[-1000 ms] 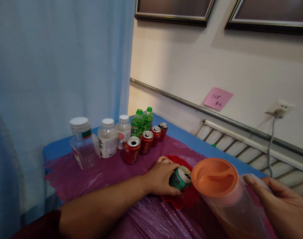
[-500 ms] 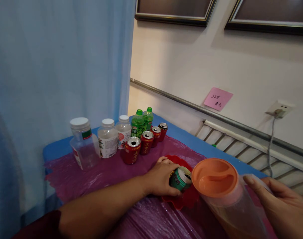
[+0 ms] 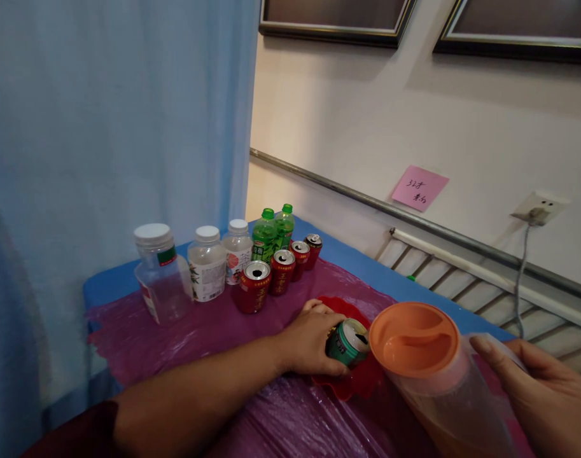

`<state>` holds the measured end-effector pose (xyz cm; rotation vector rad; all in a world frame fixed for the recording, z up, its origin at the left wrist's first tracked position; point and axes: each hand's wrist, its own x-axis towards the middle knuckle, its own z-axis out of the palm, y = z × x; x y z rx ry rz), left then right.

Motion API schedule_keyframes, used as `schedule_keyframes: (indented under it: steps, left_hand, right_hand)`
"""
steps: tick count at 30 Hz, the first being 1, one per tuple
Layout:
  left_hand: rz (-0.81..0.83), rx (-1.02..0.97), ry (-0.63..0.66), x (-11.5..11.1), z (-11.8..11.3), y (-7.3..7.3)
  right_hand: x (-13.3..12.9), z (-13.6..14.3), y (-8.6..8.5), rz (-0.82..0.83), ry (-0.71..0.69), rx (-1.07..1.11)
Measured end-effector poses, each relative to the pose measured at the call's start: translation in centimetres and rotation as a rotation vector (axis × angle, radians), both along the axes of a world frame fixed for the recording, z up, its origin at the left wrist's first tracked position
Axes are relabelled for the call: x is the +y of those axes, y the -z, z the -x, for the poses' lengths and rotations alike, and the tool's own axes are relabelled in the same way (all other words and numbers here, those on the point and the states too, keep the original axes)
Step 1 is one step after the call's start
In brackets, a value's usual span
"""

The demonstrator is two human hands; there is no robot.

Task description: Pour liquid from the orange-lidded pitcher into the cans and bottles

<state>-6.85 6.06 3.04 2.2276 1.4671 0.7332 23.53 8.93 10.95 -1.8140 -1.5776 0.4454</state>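
"Blue is the table (image 3: pixel 109 284), with purple plastic (image 3: pixel 209 346) over it. Has something changed?"

"Almost nothing in this last second. Near right, the right hand (image 3: pixel 545 391) grips the clear jug (image 3: pixel 447 410) (orange lid (image 3: pixel 414 350) on its top), leaning left."

"And the left hand (image 3: pixel 312 343)?"

"Closed around the green can (image 3: pixel 345 346), tilted over the red dish (image 3: pixel 340 385), close to the jug. I judge this is a steady hold."

There are five cans (image 3: pixel 343 345), three white-capped jars (image 3: pixel 208 277), two green bottles (image 3: pixel 265 240), one pitcher (image 3: pixel 436 381), apparently one dish (image 3: pixel 340 387).
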Motion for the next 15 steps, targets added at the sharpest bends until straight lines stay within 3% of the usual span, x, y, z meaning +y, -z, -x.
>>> schedule_keyframes:
  steps: [15]
  left_hand:
    - [0.009, 0.022, -0.019, 0.01, -0.05, -0.03]
  right_hand:
    - [0.07, -0.44, 0.25, -0.03, 0.001, -0.064]
